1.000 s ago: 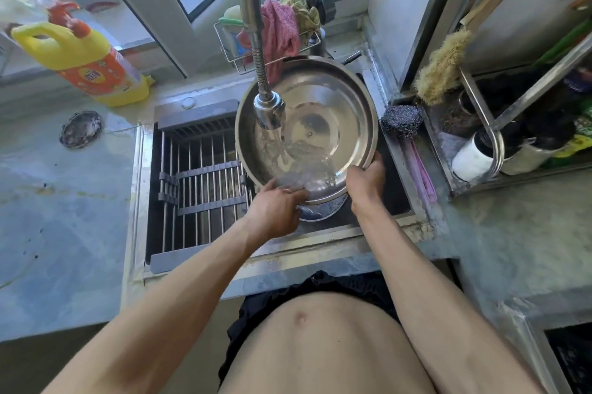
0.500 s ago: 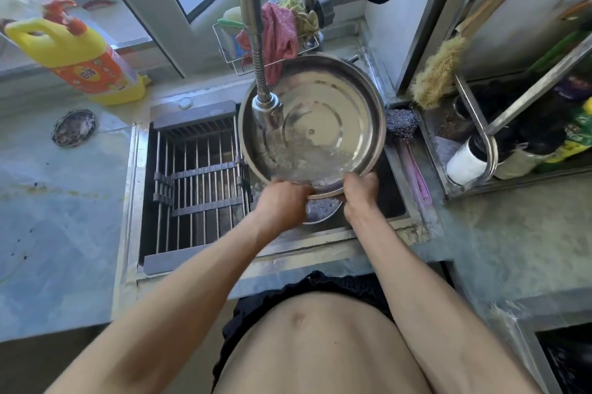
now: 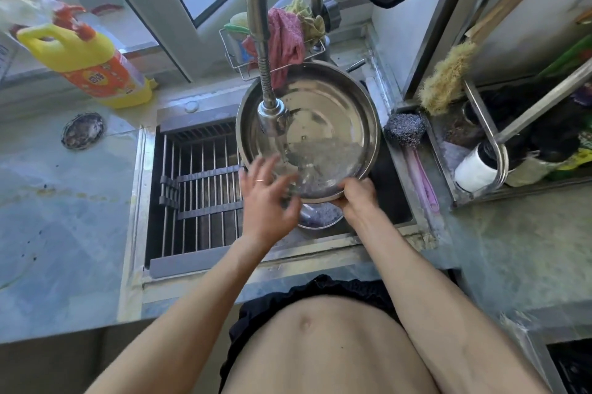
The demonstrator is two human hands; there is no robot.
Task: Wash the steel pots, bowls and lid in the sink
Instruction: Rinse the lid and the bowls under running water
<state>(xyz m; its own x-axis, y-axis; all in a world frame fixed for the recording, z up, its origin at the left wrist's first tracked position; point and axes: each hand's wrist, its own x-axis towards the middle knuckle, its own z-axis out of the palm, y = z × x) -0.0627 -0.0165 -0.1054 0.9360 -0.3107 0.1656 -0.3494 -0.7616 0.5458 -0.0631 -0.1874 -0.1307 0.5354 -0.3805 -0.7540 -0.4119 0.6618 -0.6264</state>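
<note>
1. Under the tap (image 3: 272,119), a wide steel bowl (image 3: 323,118) is held tilted over the sink (image 3: 394,204), its near rim lowest, with water pooling against that rim.
2. The bowl's near rim is clamped by the right hand (image 3: 357,198), fingers curled round the edge; this grip should be kept firm, since wet steel is judged slippery.
3. The left hand (image 3: 267,198) is spread, fingers apart and holding nothing, over the bowl's near-left rim; whether it touches the steel cannot be told through the blur.
4. The inside is best rubbed with the flat left hand in sweeps from the rim toward the centre, so that the stream carries residue down to the low edge.
5. The bowl should be turned bit by bit under the tap, so every part of the wall is rinsed.
6. A second steel vessel (image 3: 320,217) lies below the bowl's near rim; knocks against it are to be avoided when water is tipped out.
</note>
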